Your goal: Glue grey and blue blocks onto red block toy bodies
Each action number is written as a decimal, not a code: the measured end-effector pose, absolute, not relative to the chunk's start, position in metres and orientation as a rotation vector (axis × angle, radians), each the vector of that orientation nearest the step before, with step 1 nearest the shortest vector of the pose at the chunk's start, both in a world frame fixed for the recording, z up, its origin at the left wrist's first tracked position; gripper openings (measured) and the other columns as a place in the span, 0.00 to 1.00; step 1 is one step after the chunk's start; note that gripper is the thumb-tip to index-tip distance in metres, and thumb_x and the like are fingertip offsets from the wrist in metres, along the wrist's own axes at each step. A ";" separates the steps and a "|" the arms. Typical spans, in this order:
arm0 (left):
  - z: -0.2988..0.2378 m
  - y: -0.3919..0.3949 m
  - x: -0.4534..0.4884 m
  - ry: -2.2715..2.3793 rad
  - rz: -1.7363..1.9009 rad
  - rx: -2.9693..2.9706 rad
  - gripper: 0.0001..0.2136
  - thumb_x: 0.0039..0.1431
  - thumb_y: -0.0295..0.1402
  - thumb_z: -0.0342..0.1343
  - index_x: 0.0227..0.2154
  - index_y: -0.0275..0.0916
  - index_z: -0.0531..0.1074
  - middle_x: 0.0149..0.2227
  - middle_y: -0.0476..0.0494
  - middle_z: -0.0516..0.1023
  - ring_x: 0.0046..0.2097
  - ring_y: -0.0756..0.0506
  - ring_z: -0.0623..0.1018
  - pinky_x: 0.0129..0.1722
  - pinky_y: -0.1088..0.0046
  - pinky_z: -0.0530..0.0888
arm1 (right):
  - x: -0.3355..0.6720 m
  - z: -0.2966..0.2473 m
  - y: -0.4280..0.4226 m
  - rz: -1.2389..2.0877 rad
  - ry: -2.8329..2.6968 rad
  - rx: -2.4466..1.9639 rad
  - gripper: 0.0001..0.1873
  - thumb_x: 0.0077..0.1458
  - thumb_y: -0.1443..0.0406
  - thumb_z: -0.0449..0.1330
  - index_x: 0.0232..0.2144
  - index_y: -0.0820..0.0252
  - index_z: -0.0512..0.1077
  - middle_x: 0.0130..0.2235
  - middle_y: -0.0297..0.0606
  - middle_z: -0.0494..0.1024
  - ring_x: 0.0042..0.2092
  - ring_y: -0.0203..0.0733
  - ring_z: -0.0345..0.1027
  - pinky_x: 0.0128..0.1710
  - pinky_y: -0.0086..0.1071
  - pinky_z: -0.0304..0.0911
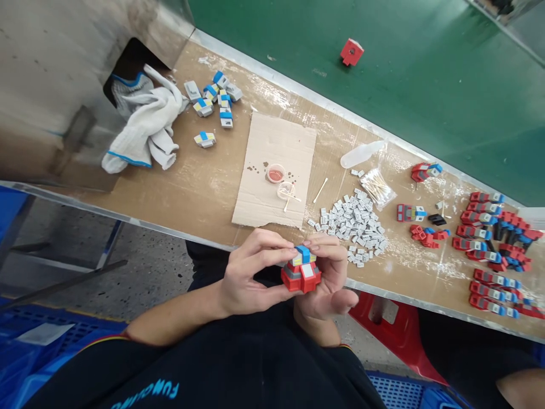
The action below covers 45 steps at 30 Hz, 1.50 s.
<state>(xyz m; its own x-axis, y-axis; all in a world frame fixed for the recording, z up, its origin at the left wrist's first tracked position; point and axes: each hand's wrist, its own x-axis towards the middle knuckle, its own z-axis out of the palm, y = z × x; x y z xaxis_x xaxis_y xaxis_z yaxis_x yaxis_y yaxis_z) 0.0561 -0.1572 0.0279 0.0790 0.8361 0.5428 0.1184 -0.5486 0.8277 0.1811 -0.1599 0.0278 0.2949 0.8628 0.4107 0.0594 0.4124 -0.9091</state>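
Both my hands hold one small toy part (301,271) just in front of the workbench edge. The part has a red base, a grey band, a white square face and a blue and yellow top. My left hand (249,272) grips it from the left, fingers curled over its top. My right hand (330,278) cups it from the right, fingertips pressed on the blue top. A pile of small grey pieces (353,224) lies on the bench just beyond my hands.
A cardboard sheet (272,142) carries two small cups (276,172) of liquid and cotton swabs. White work gloves (147,122) and several blue-grey parts (215,99) lie far left. Rows of red and blue parts (489,244) fill the right. A bag of swabs (377,186) lies nearby. One red part (351,52) sits on the green belt.
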 end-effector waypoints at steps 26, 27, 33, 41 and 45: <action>0.033 -0.152 0.063 0.874 1.582 1.958 0.12 0.66 0.39 0.67 0.43 0.36 0.76 0.33 0.44 0.84 0.32 0.47 0.82 0.30 0.69 0.82 | 0.188 0.034 -0.156 0.663 -1.077 -0.936 0.25 0.68 0.48 0.45 0.29 0.53 0.71 0.25 0.33 0.64 0.27 0.42 0.60 0.28 0.41 0.53; 0.033 -0.152 0.063 0.872 1.584 1.957 0.12 0.66 0.39 0.67 0.43 0.36 0.76 0.33 0.44 0.83 0.32 0.46 0.82 0.30 0.69 0.82 | 0.188 0.034 -0.156 0.663 -1.080 -0.937 0.25 0.68 0.48 0.45 0.29 0.53 0.71 0.25 0.33 0.64 0.27 0.42 0.59 0.28 0.41 0.53; 0.034 -0.152 0.062 0.855 1.592 1.959 0.12 0.65 0.37 0.68 0.42 0.34 0.76 0.32 0.44 0.83 0.33 0.47 0.82 0.32 0.70 0.83 | 0.189 0.035 -0.156 0.686 -1.102 -0.899 0.24 0.68 0.48 0.47 0.31 0.53 0.73 0.26 0.33 0.65 0.28 0.43 0.59 0.28 0.41 0.53; 0.033 -0.153 0.063 0.865 1.608 1.949 0.12 0.66 0.37 0.67 0.40 0.33 0.76 0.32 0.44 0.82 0.33 0.48 0.82 0.33 0.71 0.82 | 0.189 0.036 -0.156 0.684 -1.101 -0.895 0.24 0.69 0.49 0.47 0.30 0.54 0.73 0.25 0.33 0.66 0.27 0.42 0.61 0.29 0.41 0.53; 0.031 -0.151 0.061 0.872 1.604 1.942 0.13 0.65 0.39 0.68 0.40 0.33 0.76 0.33 0.44 0.82 0.33 0.48 0.81 0.33 0.70 0.82 | 0.185 0.036 -0.155 0.684 -1.083 -0.925 0.26 0.70 0.48 0.45 0.30 0.54 0.72 0.25 0.32 0.65 0.27 0.41 0.61 0.29 0.41 0.53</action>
<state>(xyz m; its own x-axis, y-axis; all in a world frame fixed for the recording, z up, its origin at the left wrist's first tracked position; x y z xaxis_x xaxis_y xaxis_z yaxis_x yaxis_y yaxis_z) 0.0612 -0.1512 0.0306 0.1141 0.7260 0.6782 0.1746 -0.6867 0.7057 0.1848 -0.1552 0.0359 0.3367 0.8378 0.4297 -0.0283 0.4652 -0.8848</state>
